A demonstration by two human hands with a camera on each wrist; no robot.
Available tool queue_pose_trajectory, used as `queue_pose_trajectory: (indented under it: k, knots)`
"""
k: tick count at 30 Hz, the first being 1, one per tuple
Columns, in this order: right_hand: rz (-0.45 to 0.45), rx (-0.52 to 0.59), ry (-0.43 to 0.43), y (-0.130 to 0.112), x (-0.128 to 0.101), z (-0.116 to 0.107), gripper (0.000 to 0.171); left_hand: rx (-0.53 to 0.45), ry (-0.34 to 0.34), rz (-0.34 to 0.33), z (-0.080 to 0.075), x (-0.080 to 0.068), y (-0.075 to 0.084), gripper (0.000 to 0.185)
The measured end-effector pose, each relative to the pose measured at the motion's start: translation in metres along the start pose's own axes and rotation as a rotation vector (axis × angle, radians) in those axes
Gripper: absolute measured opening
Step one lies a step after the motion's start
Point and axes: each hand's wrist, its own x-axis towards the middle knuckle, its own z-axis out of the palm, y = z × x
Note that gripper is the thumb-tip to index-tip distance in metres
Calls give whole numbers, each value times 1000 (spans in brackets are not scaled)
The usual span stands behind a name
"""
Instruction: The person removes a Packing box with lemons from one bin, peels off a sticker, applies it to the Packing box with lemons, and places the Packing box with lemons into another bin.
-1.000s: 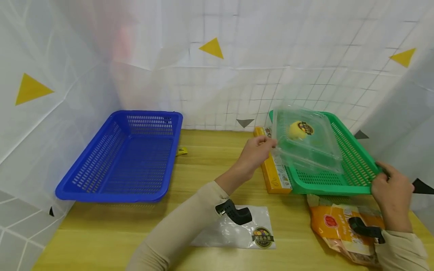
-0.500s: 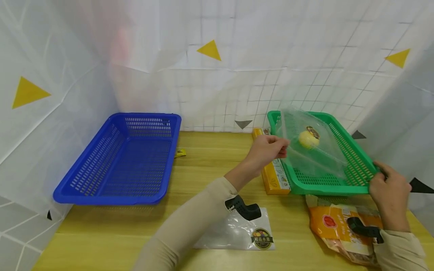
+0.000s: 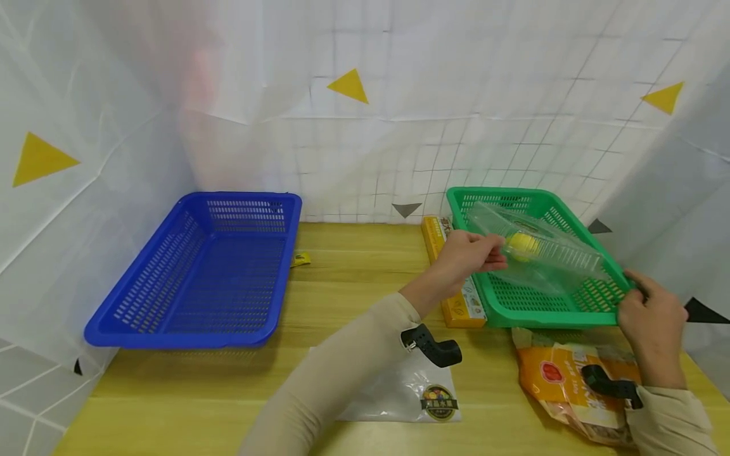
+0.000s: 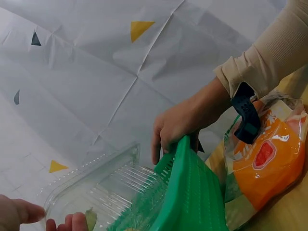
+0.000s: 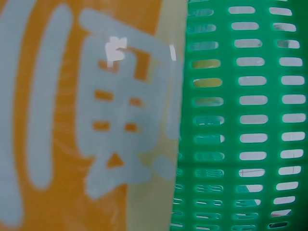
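My left hand [image 3: 470,253] pinches the near left edge of a clear plastic box [image 3: 564,250], which is tilted over the green basket [image 3: 547,318]. In the left wrist view the thumb and fingers meet at the edge of that clear box [image 4: 103,187]. A round yellow thing [image 3: 521,246] shows through the plastic; part of it is hidden. My right hand [image 3: 650,320] grips the near right corner of the basket's rim, and in the left wrist view its fingers hook over the green rim [image 4: 185,159].
An orange bag [image 3: 576,386] lies under my right wrist, in front of the basket. Left of the basket is a long yellow box [image 3: 459,307]. A clear bag with a round label [image 3: 439,402] lies near the front. A blue basket [image 3: 188,339] and small yellow packet [image 3: 301,258] are farther left.
My left hand has moved right and slightly down, bringing the clear box lower and tilting it over the green basket. My right hand has kept its grip on the rim.
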Motion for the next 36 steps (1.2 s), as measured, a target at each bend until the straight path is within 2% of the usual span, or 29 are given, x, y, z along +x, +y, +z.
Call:
queue_pose_trajectory:
  k: [6, 14, 18, 26, 31, 36]
  knots:
    - [16, 13, 3, -1, 0, 1, 58, 9, 40, -34, 6, 2, -7, 24]
    - [12, 17, 10, -1, 1, 1, 58, -22, 96, -52, 8, 7, -12, 18]
    - [15, 24, 8, -1, 0, 1, 59, -56, 93, -71, 10, 9, -12, 14]
    - [23, 25, 15, 1, 1, 1, 58, -117, 22, -86, 8, 9, -13, 15]
    - [27, 23, 13, 1, 0, 2, 58, -103, -70, -106, 7, 7, -13, 18]
    - [40, 27, -1, 0, 1, 2, 58, -78, -138, -154, 7, 4, -12, 23]
